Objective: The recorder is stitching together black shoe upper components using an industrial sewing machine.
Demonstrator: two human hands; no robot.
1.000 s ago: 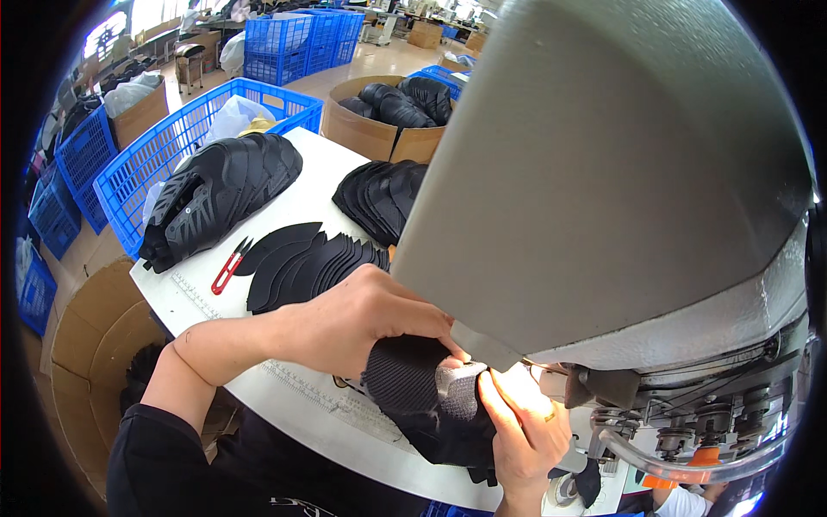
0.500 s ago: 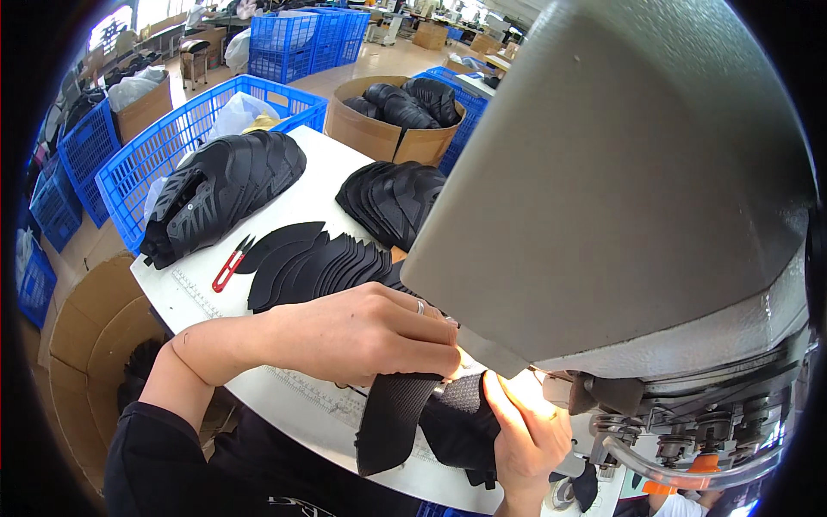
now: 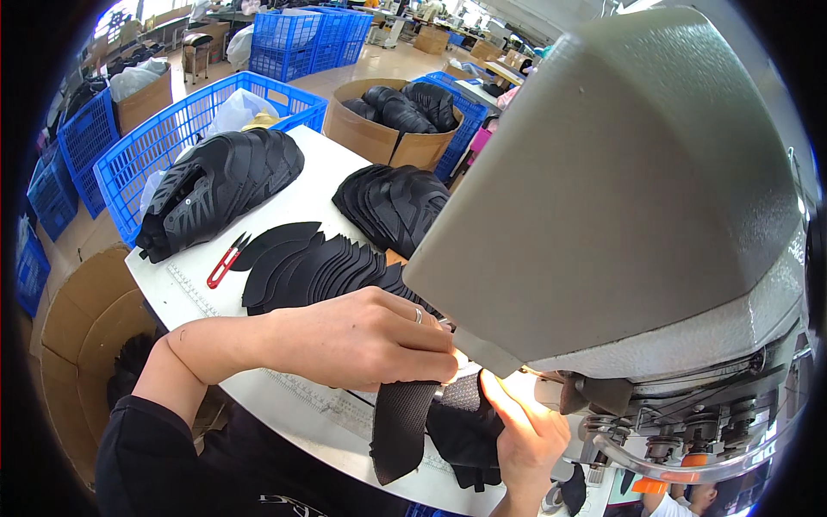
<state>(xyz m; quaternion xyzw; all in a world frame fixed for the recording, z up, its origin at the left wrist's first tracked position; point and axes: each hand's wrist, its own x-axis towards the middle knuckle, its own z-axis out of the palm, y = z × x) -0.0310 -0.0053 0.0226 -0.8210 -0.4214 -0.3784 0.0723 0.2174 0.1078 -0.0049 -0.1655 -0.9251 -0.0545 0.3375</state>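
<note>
My left hand (image 3: 379, 340), with a ring on one finger, is closed with fingertips pressed down at the edge of a black textured fabric piece (image 3: 403, 435). One curved flap of it hangs below those fingers. My right hand (image 3: 532, 439) pinches the same black work at its right side, thumb and fingers on a darker soft part (image 3: 461, 422). Between the hands a brightly lit mesh strip lies under the grey sewing machine head (image 3: 620, 198). The machine hides the needle area and my left fingertips.
Fanned black cut pieces (image 3: 323, 267) lie on the white table (image 3: 185, 297) beside red thread snips (image 3: 226, 263). Behind are two stacks of black shoe uppers (image 3: 228, 185) (image 3: 392, 202). A blue crate (image 3: 142, 159) and cardboard bins (image 3: 388, 146) (image 3: 86, 319) stand around the table.
The hanging textured flap has turned and shifted slightly right, looking narrower. Both hands keep nearly the same place and hold. The whole view has shifted a little.
</note>
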